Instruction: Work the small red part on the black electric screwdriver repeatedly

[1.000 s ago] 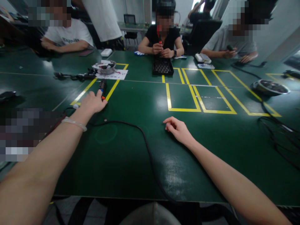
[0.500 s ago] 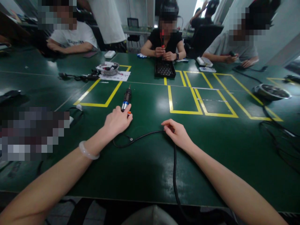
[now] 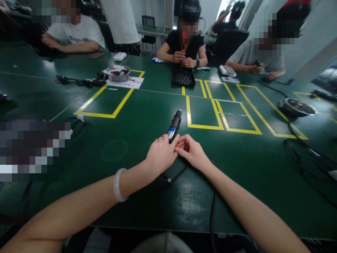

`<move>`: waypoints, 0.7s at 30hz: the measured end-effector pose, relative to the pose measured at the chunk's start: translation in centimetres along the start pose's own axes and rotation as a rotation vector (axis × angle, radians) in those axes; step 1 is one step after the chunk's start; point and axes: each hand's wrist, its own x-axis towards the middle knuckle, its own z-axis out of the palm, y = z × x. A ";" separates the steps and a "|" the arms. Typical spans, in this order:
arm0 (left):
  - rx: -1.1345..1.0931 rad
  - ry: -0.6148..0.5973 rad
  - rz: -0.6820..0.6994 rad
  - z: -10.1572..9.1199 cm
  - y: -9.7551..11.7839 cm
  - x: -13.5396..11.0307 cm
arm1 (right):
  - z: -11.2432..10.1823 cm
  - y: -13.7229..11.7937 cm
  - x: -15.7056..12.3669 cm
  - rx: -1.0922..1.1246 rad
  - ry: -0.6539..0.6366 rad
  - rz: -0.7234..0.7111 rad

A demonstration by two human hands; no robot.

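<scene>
My left hand (image 3: 162,154) is wrapped around an electric screwdriver (image 3: 174,125), black with a blue and silver band, its tip pointing away from me. My right hand (image 3: 191,151) has come up against it; thumb and fingertips close at a small orange part (image 3: 177,145) on the screwdriver's side, and the exact contact is partly hidden. Under my hands lies a thin black cable (image 3: 180,174) with a small ring-shaped end (image 3: 169,180). A thicker black cable (image 3: 212,214) hangs over the table's near edge, beside my right forearm.
Yellow tape outlines (image 3: 205,126) mark the green table (image 3: 147,102). A black tray (image 3: 183,78) sits before a co-worker (image 3: 185,45) opposite, who holds a red tool. A metal bowl of parts (image 3: 118,73) lies on paper at left; another bowl (image 3: 297,106) and loose cables (image 3: 300,158) are at right.
My left hand has moved right with the electric screwdriver, bringing it to my right hand. My right fingertips now meet its orange part. The camera view has shifted slightly.
</scene>
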 end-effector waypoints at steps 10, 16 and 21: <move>-0.275 -0.080 0.108 -0.8 -3.6 -0.3 | -1.6 0.9 0.3 0.407 -0.042 0.184; -0.516 -0.049 0.116 1.0 -4.9 0.1 | -1.7 0.7 0.1 0.559 -0.119 0.265; -0.524 0.019 0.124 1.6 -4.4 0.3 | -1.4 0.9 -0.1 0.547 -0.177 0.312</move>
